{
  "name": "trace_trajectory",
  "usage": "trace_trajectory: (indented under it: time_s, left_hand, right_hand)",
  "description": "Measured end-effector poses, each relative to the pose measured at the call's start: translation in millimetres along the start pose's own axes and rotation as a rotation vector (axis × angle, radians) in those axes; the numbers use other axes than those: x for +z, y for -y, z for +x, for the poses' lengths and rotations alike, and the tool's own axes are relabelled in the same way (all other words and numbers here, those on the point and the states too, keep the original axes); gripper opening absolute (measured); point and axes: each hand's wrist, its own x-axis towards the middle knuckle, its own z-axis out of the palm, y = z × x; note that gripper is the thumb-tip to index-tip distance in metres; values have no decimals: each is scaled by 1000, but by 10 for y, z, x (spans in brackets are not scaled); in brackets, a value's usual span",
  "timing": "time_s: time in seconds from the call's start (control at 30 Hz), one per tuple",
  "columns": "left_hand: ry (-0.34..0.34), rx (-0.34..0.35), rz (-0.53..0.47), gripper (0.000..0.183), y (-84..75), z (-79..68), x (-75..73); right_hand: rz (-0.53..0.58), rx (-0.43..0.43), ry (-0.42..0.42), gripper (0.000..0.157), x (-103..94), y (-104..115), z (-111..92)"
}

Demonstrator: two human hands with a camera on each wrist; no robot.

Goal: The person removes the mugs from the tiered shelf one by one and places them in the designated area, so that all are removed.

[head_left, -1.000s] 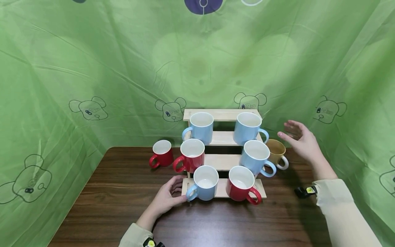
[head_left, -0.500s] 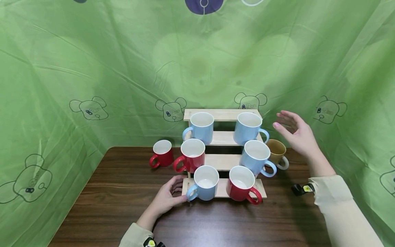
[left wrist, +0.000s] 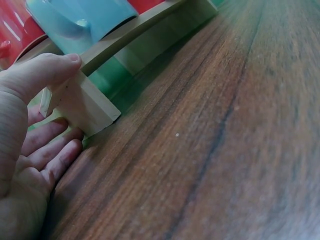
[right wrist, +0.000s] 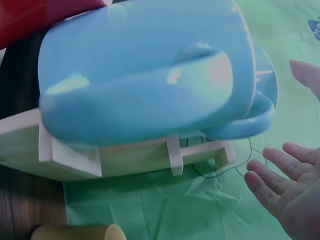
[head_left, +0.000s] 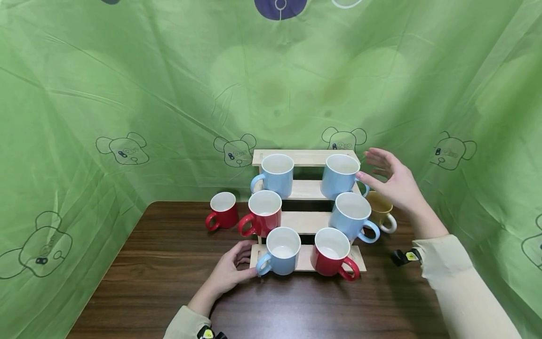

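A tiered wooden rack point(head_left: 305, 188) carries several light blue and red mugs. At its lower left corner my left hand point(head_left: 230, 270) grips the end of the bottom shelf, beside a blue mug point(head_left: 282, 251). In the left wrist view the thumb point(left wrist: 62, 67) lies along the shelf's end, with the fingers around the side leg point(left wrist: 90, 102). My right hand point(head_left: 398, 181) is raised at the rack's upper right, fingers spread and holding nothing. Its thumb overlaps the rim and handle of the upper right blue mug point(head_left: 340, 176) in the head view; the right wrist view shows a gap there.
A red mug point(head_left: 223, 211) stands on the dark wooden table point(head_left: 169, 273) left of the rack. To the right, partly behind the right hand, is a tan mug with a white handle point(head_left: 378, 207). Green patterned cloth point(head_left: 169, 94) hangs behind and at both sides.
My right hand has moved left and slightly up, from right of the tan mug to the upper right blue mug. The left hand stays at the rack's corner.
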Motion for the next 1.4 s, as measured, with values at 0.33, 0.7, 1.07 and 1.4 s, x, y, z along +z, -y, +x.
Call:
trace_trajectory:
  time_s: [0.33, 0.7, 1.07, 1.4]
  left_hand:
    - [0, -3, -18, 69, 10, 6, 10]
    - [-1, 7, -25, 69, 18, 13, 15]
    - [-2, -7, -5, 71, 10, 7, 10]
    - [8, -1, -17, 71, -1, 4, 14]
  right_hand:
    - [12, -6, 26, 86, 137, 80, 13]
    - [-8, 6, 52, 91, 223, 73, 57]
    - [-25, 26, 71, 93, 294, 103, 115]
    - [-88, 54, 72, 99, 343, 76, 152]
